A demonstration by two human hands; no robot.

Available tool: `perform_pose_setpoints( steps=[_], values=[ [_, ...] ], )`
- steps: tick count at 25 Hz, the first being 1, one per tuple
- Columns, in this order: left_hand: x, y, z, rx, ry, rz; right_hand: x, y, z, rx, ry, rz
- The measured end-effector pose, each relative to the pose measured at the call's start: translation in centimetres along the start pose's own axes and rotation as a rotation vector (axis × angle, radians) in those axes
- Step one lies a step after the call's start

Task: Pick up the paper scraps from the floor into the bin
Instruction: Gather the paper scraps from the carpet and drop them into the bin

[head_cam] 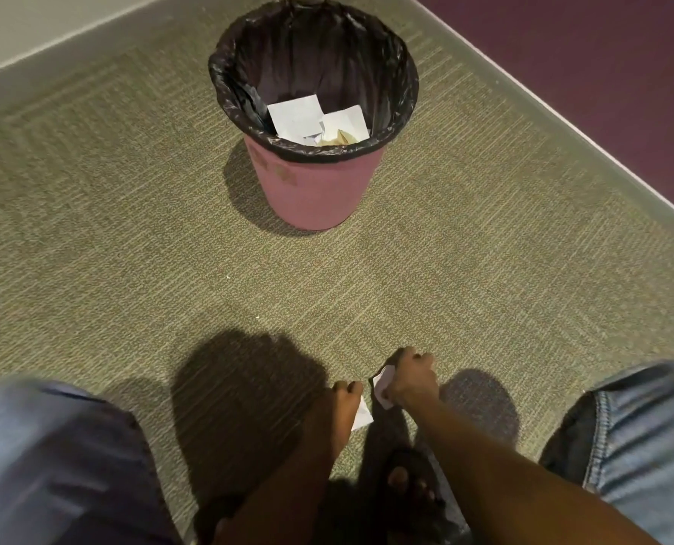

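A pink bin (312,186) with a black liner stands upright on the carpet ahead of me, with several white paper scraps (300,114) lying inside it. Low near my feet, my left hand (345,399) is closed on a white paper scrap (363,416) that sticks out below the fingers. Just to its right, my right hand (412,377) grips another white scrap (384,385) at floor level. Both hands are well short of the bin.
Green-grey carpet (131,230) covers the floor. A purple wall with a white skirting (563,120) runs along the right, a pale wall (33,25) at the far left. My denim-clad knees (52,466) frame the bottom corners, and a sandalled foot (410,481) is between them.
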State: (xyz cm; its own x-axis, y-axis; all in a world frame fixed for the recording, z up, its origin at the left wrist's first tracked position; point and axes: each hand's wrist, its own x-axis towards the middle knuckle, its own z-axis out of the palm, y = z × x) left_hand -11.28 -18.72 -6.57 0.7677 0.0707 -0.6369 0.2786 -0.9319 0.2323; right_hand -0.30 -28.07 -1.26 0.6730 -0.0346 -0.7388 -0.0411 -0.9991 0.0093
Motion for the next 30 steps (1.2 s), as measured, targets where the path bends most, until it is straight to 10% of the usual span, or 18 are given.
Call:
perform_pose_setpoints(
  steps=[8, 20, 30],
  values=[
    [-0.8, -1.4, -2.9, -0.293, 0.19, 0.088, 1.2, -0.8, 0.6, -0.006, 0.028, -0.153],
    [-0.1, -2.2, -6.7, -0.694, 0.053, 0.053, 1.2, -3.1, -0.4, 0.139, -0.125, -0.232],
    [-2.2, -11.7, -30.8, -0.714, 0.354, -0.131, -4.3, -13.2, -20.6, 0.305, 0.039, -0.573]
  ],
)
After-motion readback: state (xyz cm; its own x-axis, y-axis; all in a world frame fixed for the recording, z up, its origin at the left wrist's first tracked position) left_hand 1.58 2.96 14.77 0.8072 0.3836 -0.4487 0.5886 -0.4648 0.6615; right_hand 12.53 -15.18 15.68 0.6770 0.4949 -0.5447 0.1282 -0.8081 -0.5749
